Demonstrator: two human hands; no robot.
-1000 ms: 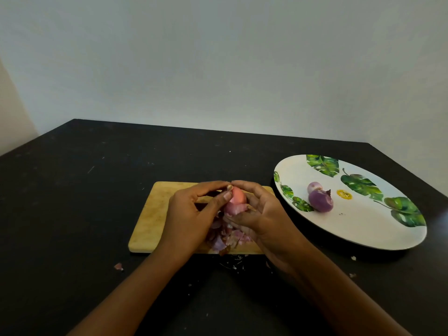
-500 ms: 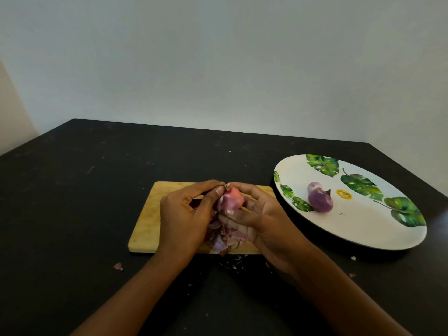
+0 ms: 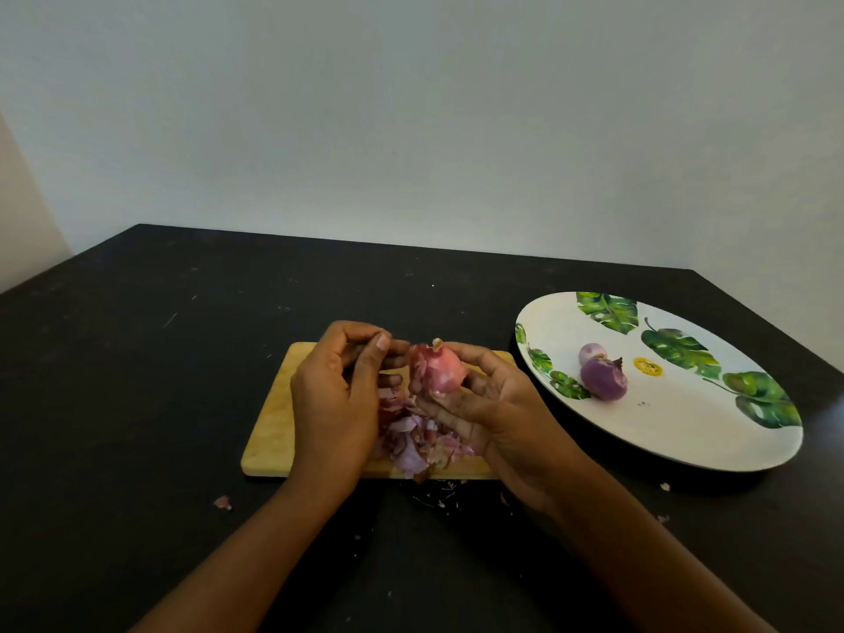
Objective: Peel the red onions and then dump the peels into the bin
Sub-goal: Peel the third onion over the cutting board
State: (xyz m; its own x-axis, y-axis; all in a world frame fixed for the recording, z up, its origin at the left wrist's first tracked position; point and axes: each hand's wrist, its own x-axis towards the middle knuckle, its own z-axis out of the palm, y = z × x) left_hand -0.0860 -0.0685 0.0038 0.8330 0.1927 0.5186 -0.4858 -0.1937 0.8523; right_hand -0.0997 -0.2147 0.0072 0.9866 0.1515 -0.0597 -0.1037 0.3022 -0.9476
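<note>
My right hand (image 3: 488, 413) holds a pinkish red onion (image 3: 439, 368) above the wooden cutting board (image 3: 274, 422), fingers curled round it. My left hand (image 3: 335, 395) is just left of the onion, thumb and fingers curled together near a strip of peel; whether it pinches the peel is unclear. A pile of purple and pink peels (image 3: 418, 443) lies on the board below both hands. Two peeled purple onions (image 3: 603, 379) sit on the white leaf-patterned plate (image 3: 685, 431) at the right. No bin is in view.
The board and plate sit on a black table (image 3: 137, 381) against a pale wall. Small peel scraps (image 3: 222, 503) lie on the table in front of the board and near the plate's front edge.
My left hand has drawn away leftward from the onion, which it touched before. The right hand has turned the onion, showing more of its pink side.
</note>
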